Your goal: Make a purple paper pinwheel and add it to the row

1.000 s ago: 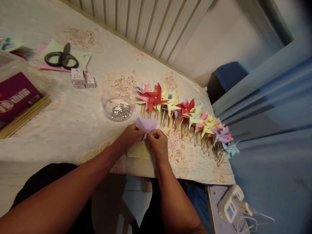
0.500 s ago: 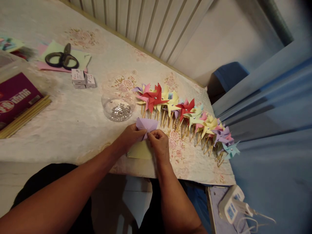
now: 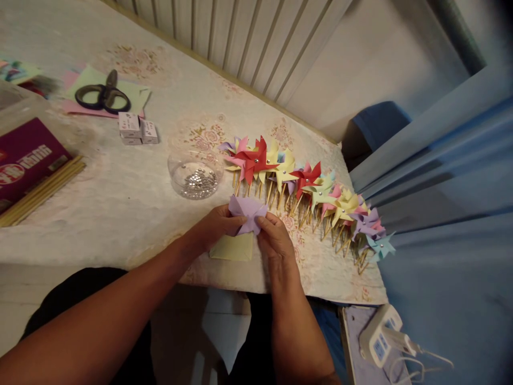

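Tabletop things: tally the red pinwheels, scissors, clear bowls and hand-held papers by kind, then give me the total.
Red pinwheels in view: 2
Scissors: 1 pair
Clear bowl: 1
Purple paper, held by the left hand and right hand: 1
Total: 5

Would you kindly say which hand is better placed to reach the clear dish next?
Probably the left hand: it is nearer the clear dish, while the right hand is farther. Both pinch the purple paper.
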A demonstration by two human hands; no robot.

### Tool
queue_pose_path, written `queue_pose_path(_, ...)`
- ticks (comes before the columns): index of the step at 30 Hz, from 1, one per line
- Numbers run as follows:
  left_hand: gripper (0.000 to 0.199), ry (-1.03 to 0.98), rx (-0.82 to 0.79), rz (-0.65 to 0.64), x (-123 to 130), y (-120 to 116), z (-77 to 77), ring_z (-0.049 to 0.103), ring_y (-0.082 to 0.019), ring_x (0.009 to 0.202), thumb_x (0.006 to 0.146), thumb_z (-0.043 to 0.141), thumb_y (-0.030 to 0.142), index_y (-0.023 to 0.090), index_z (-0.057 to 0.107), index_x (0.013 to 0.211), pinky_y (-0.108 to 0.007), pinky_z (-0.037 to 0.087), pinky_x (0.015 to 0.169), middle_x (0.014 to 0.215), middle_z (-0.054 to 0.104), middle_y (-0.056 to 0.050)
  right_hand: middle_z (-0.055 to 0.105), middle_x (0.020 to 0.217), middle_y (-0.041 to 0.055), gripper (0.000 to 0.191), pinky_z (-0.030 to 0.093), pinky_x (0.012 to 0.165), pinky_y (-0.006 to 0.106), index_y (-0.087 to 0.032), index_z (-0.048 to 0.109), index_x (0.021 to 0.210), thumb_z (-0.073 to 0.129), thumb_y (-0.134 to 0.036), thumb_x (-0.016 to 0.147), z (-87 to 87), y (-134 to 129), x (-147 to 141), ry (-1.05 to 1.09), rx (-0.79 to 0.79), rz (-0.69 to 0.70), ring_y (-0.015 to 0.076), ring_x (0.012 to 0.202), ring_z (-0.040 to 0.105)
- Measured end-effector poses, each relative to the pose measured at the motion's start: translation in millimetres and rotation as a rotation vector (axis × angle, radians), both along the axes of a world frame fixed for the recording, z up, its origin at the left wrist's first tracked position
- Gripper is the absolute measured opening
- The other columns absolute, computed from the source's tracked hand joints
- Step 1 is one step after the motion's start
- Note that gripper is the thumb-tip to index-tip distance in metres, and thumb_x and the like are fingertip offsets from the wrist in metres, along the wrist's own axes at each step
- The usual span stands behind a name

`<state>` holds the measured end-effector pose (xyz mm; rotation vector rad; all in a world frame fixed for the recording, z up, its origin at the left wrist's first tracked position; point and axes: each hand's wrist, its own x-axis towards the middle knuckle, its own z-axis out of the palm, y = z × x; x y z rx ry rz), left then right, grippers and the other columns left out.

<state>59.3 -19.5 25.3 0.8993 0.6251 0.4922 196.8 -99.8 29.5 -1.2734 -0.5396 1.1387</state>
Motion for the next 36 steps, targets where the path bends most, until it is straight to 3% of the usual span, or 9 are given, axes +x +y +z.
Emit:
queue_pose_path(7, 0.030, 0.083, 0.092, -0.060, 0, 1, -3.4, 0.057, -0.014, 0.063, 0.063, 0.071, 0.031, 0.012, 0.071, 0.086, -0.025, 0.040, 0.060, 0.072, 0.069, -0.002, 0.075, 0.075, 0.0010, 0.034, 0.053, 0.069, 0.029, -0.018, 0.074, 0.078, 0.087, -0.029, 0.050, -7.5, 0, 1, 0.066, -0.006, -0.016, 0.0154, 0.063, 0.065)
queue_pose_path(16, 0.026, 0.147, 0.151, -0.098, -2, 0, 1.1, 0.060, -0.019, 0.068, 0.061, 0.068, 0.030, 0.013, 0.070, 0.081, -0.027, 0.043, 0.061, 0.071, 0.069, -0.004, 0.073, 0.071, 0.0004, 0.029, 0.050, 0.065, 0.029, -0.017, 0.073, 0.076, 0.084, -0.034, 0.055, -15.9, -1, 8, -0.171, -0.123, 0.046, 0.0145, 0.060, 0.062)
queue_pose_path(21, 0.020, 0.171, 0.152, -0.086, -2, 0, 0.2, 0.059, -0.019, 0.066, 0.060, 0.068, 0.027, 0.014, 0.069, 0.076, -0.027, 0.042, 0.057, 0.064, 0.066, -0.003, 0.069, 0.065, -0.0010, 0.029, 0.049, 0.063, 0.028, -0.017, 0.071, 0.074, 0.083, -0.034, 0.054, -20.2, 1, 8, -0.167, -0.170, 0.061, 0.0143, 0.059, 0.061)
queue_pose_path(29, 0.019, 0.198, 0.156, -0.140, -3, 0, 3.2, 0.046, -0.011, 0.054, 0.061, 0.063, 0.028, 0.013, 0.064, 0.074, -0.024, 0.032, 0.053, 0.061, 0.059, 0.001, 0.071, 0.075, 0.0018, 0.039, 0.052, 0.067, 0.030, -0.017, 0.071, 0.086, 0.084, -0.036, 0.055, -4.6, 1, -1, 0.059, -0.054, 0.056, 0.0157, 0.062, 0.062)
queue_pose_path(36, 0.014, 0.207, 0.283, -0.273, -5, 2, -0.8, 0.042, -0.010, 0.054, 0.063, 0.058, 0.025, 0.016, 0.060, 0.073, -0.023, 0.028, 0.052, 0.061, 0.053, 0.003, 0.063, 0.062, -0.0017, 0.031, 0.040, 0.053, 0.022, -0.017, 0.070, 0.075, 0.080, -0.043, 0.064, -1.0, -9, 21, -0.088, -0.057, 0.175, 0.0104, 0.053, 0.051)
